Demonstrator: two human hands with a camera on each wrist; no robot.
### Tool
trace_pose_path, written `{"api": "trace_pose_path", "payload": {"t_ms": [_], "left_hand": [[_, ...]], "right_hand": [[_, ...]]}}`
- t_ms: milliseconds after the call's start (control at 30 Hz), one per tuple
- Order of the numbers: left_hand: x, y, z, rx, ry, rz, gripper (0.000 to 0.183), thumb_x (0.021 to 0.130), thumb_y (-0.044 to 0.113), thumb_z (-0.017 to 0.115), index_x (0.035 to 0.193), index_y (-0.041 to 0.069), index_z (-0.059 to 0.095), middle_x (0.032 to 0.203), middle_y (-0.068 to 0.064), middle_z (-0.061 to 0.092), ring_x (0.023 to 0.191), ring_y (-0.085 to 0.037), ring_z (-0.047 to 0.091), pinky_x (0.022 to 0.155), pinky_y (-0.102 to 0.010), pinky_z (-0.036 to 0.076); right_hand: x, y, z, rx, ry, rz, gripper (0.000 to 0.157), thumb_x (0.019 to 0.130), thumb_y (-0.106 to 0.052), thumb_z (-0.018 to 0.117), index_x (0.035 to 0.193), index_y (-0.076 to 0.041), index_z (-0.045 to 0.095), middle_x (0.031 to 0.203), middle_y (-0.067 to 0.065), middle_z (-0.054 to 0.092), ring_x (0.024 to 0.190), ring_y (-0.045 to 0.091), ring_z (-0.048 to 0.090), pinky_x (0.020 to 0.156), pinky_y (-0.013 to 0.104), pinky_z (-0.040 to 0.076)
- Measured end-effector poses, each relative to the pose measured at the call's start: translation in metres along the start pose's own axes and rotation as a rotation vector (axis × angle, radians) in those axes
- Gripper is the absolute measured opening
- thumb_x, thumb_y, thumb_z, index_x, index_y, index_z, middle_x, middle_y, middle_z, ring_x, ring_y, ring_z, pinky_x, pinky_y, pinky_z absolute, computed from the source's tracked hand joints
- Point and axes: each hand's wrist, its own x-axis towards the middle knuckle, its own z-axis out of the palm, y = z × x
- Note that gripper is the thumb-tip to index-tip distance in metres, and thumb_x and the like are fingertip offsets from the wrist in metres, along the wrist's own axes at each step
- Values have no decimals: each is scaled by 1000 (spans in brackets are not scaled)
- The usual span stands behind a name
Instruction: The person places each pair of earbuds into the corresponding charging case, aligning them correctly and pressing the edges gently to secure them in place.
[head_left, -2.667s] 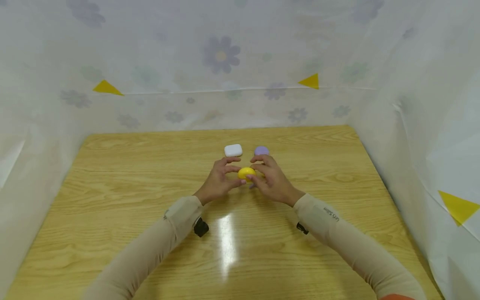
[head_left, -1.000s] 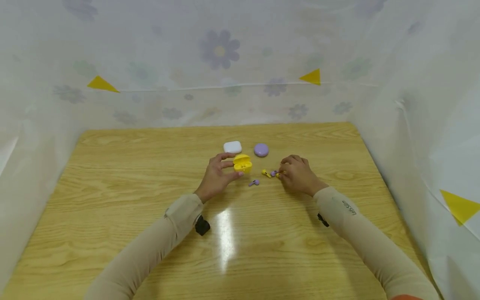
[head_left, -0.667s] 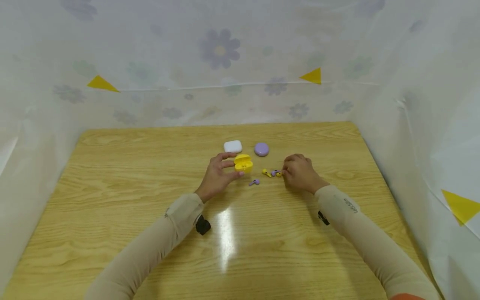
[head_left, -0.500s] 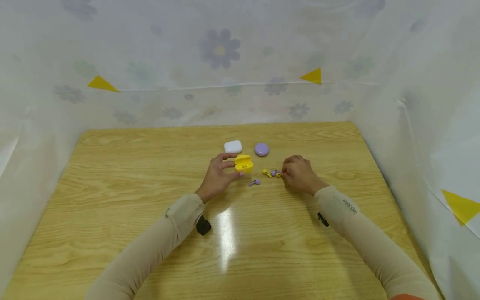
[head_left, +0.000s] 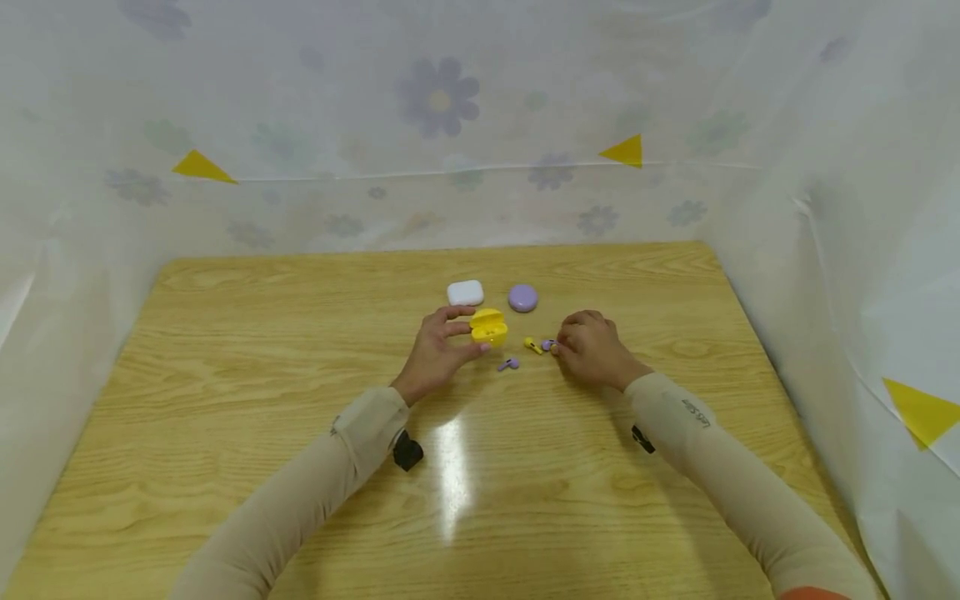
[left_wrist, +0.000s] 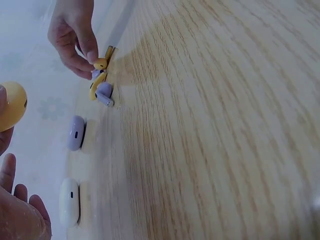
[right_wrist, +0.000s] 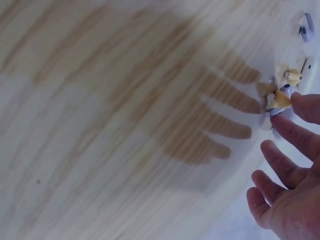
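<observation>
My left hand (head_left: pixel 433 357) grips a yellow earbud case (head_left: pixel 490 331) between thumb and fingers, its lid raised. In the left wrist view, part of that case shows at the left edge. To the right, my right hand (head_left: pixel 596 350) reaches down to a small group of earbuds. Its thumb and index finger pinch a yellow earbud (right_wrist: pixel 280 101), mostly hidden by the fingertips in the head view. Right beside it lie a purple earbud (head_left: pixel 548 345) and another yellow earbud (head_left: pixel 532 345). A second purple earbud (head_left: pixel 510 364) rests nearer the front.
Behind the left hand sits a white earbud case (head_left: pixel 466 293), closed. A round purple case (head_left: pixel 522 298), also closed, is to its right. The wooden table (head_left: pixel 300 500) is bordered by pale flower-print sheeting (head_left: pixel 337 108) at the back and sides.
Earlier both hands held the yellow case closed; now its lid is up and only the left hand holds it. The right hand moved right to the earbuds, lately shifting slightly left.
</observation>
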Motion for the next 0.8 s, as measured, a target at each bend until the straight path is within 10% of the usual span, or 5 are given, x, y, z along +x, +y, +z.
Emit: {"api": "trace_pose_path", "payload": {"t_ms": [800], "left_hand": [[-2, -4, 1, -19, -20, 27, 28, 74, 20, 72, 94, 3, 65, 131, -9, 48, 129, -20, 28, 110, -46, 10]], "right_hand": [[-2, 0, 4, 6, -19, 37, 19, 83, -30, 59, 75, -15, 67, 111, 13, 60, 112, 39, 47, 84, 60, 39]]}}
